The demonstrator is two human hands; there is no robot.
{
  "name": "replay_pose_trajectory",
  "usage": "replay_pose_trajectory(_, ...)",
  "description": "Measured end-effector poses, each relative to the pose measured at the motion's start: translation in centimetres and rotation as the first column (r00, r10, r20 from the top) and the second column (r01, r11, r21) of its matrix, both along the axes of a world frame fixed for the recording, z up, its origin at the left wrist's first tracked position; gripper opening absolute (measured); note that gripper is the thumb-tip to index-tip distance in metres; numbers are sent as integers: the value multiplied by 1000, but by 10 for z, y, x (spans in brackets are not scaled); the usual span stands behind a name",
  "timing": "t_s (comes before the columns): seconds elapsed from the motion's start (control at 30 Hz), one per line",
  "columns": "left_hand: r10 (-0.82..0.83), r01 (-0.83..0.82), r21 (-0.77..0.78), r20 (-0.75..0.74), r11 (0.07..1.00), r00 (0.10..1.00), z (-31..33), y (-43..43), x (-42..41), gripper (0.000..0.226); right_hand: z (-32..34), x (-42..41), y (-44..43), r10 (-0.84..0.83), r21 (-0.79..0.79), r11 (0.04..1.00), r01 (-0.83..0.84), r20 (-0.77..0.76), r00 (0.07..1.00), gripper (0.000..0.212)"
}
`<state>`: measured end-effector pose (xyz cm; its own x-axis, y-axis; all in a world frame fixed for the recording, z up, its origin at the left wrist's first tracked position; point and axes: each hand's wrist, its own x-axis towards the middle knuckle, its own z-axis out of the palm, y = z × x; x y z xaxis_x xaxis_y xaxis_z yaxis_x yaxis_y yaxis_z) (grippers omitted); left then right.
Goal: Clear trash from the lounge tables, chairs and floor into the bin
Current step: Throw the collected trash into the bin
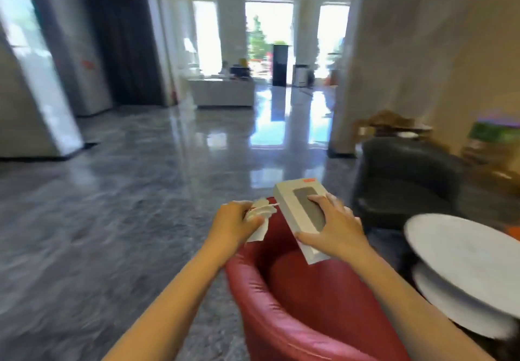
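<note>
two pieces of trash in hand, no bin in sight

the left hand [236,220] curls round a wad of crumpled white paper [260,211], and the right hand [337,228] grips a white box [289,194] from above, fingers across its dark face. both pieces hang over the red chair [295,304] just below the hands. picking up looks done for these two; dropping them is not. no bin shows near either hand, so a walk to it seems left. whether more trash lies on the round table [464,248] right of the right hand, or on the floor [112,220] left of the left hand, blur hides.
</note>
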<state>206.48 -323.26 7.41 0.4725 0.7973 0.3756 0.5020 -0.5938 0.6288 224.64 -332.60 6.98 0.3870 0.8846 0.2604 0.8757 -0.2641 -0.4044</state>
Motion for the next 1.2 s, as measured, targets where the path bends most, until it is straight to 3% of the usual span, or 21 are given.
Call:
replay_pose_trajectory(0.2, 315, -315, -32, 1, 948, 949, -6, 63, -164, 31, -4, -150, 128, 349, 29, 937, -348, -43, 936, 80)
replay_pose_trajectory(0.33, 488, -488, 1, 3, 873, 873, -11, 117, -272, 37, -15, -252, 214, 510, 1, 859, -511, -58, 858, 82)
replay_pose_trajectory(0.43, 596, -597, 50, 19, 801, 802, -16, 167, -355, 26, -20, -331, 287, 599, -2, 801, -599, -47, 800, 83)
replay_pose_trajectory(0.73, 725, -727, 10, 56, 687, 686, -9, 328, -550, 22, -19, -536, 490, 725, -2, 687, -727, -67, 685, 83)
replay_pose_trajectory(0.9, 792, -794, -41, 119, 606, 598, -26, 439, -627, 40, -37, -607, 613, 748, -26, 662, -749, -55, 662, 85)
replay_pose_trajectory(1.2, 832, -828, -80, 67, 554, 550, -61, 707, -755, 17, -73, -735, 907, 796, -93, 601, -793, -14, 605, 90)
